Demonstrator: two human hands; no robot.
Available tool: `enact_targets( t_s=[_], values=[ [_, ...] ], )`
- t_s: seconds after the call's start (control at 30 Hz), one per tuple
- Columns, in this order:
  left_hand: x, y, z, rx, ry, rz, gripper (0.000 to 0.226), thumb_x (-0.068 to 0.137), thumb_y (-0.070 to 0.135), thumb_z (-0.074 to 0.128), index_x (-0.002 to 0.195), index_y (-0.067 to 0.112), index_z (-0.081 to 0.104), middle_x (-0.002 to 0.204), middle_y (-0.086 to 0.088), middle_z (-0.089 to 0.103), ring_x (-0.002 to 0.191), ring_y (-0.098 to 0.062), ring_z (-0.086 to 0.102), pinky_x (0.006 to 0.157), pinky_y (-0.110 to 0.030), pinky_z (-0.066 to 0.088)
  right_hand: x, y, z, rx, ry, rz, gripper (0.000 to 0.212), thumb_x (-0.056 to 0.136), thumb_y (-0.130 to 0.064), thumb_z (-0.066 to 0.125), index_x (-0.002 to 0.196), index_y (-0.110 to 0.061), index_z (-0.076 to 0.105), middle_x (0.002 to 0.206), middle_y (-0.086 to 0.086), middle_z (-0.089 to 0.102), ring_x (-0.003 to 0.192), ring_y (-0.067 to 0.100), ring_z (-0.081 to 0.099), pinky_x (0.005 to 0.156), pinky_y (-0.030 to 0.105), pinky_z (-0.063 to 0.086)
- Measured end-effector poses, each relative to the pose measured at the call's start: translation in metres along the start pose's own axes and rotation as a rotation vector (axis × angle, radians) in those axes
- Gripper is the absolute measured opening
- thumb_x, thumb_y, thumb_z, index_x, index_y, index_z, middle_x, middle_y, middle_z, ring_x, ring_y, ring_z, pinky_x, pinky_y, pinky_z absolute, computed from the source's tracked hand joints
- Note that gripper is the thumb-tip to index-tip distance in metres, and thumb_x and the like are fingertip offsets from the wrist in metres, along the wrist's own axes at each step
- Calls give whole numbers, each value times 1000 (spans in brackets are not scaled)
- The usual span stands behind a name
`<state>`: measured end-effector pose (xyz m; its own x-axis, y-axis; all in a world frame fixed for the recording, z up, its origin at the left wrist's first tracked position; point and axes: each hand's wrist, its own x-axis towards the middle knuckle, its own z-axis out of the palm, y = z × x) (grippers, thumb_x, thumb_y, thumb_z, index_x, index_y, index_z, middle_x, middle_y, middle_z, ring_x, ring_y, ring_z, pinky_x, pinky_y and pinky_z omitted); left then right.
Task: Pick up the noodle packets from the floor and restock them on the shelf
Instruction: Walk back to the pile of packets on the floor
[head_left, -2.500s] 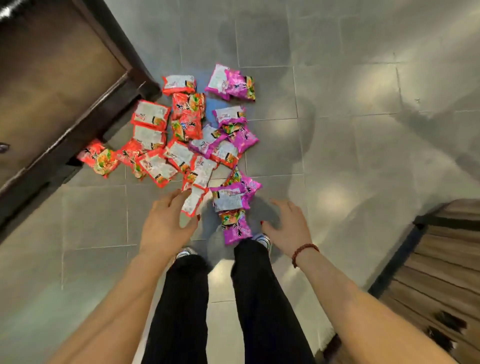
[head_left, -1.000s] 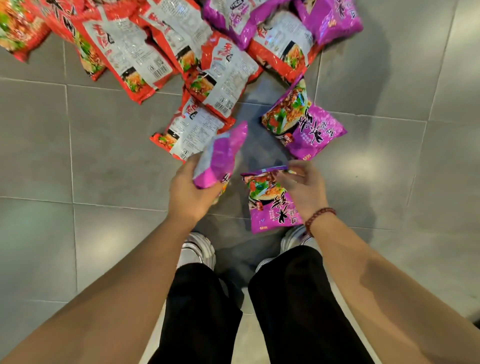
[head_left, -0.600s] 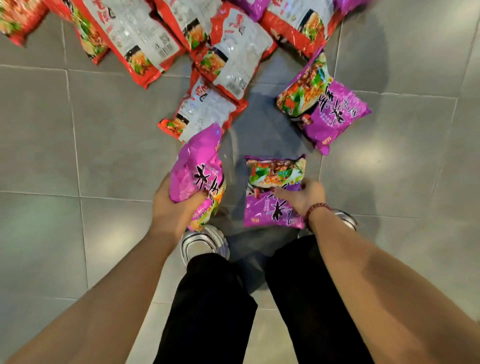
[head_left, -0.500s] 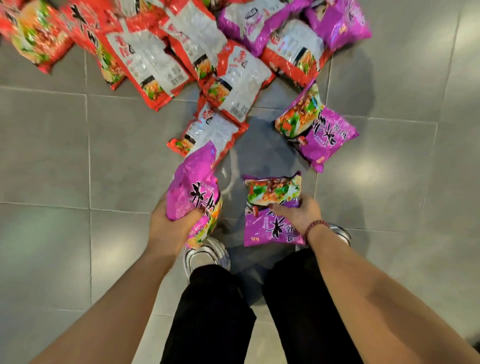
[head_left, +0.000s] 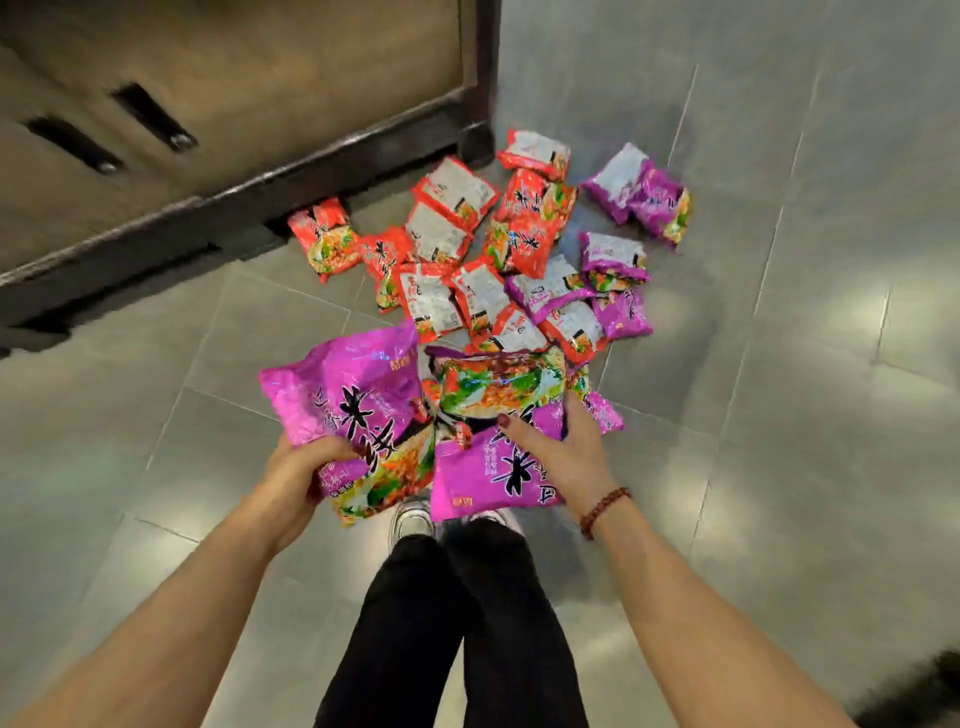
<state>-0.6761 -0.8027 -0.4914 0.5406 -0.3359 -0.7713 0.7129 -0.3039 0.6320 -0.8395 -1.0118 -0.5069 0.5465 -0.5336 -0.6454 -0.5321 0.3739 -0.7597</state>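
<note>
Two hands, two packets, both loaded. Room first: the grey tile floor (head_left: 779, 364) runs open to the right and at near left. The wooden cabinet (head_left: 260, 78) closes off the upper left, and its dark base rail (head_left: 234, 202) slants up to a corner post (head_left: 478, 104). One red packet (head_left: 322, 239) lies right against that rail. A dark shape sits at bottom right, too cut off to tell.

The left hand (head_left: 296, 473) has its fingers curled round the lower edge of the left purple packet (head_left: 353, 405). The right hand (head_left: 558, 452) clamps the right purple packet (head_left: 488, 473), thumb on the front and fingers round the far edge. A beaded bracelet (head_left: 605, 512) sits on that wrist. Both packets are held above the shoes (head_left: 410, 519), side by side with inner edges touching.

The pile (head_left: 509, 260) lies on the floor just beyond the hands, between them and the post. Count: two held. On the floor there are roughly eleven red and about six purple, one of which peeks out behind the right hand. Overlap blurs the exact tally.
</note>
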Motion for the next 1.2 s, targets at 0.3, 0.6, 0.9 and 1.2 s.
enact_targets(
  t_s=[0.3, 0.6, 0.9, 1.2],
  values=[
    [-180, 93, -30, -255, 167, 127, 48, 55, 12, 74, 101, 4, 61, 72, -6, 73, 57, -16, 69, 51, -25, 56, -122, -156, 38, -95, -272, -206, 71, 82, -33, 75, 141, -21, 37, 134, -23, 41, 130, 2, 38, 109, 25, 27],
    [-287, 83, -119, -371, 401, 319, 121, 14, 37, 98, 122, 10, 51, 100, -10, 75, 85, -23, 73, 62, -27, 58, -184, -218, 162, -231, -516, -257, 45, 78, -24, 80, 117, -21, 59, 111, -3, 70, 104, 13, 66, 96, 41, 52],
    [-348, 54, -265, -617, 644, 385, 63, 42, 12, 83, 101, 12, 60, 85, -10, 75, 69, -20, 73, 57, -28, 59, -249, -217, 336, -305, -772, -188, 32, 82, -6, 74, 111, -13, 60, 97, 6, 74, 85, 22, 73, 71, 37, 59],
    [-397, 27, -431, -794, 932, 574, 43, 72, 10, 71, 112, 20, 58, 103, -7, 71, 81, -21, 71, 60, -27, 59, -332, -200, 517, -349, -952, -320, 40, 84, 5, 67, 115, -15, 52, 105, 4, 69, 92, 14, 69, 68, 19, 54]
  ],
)
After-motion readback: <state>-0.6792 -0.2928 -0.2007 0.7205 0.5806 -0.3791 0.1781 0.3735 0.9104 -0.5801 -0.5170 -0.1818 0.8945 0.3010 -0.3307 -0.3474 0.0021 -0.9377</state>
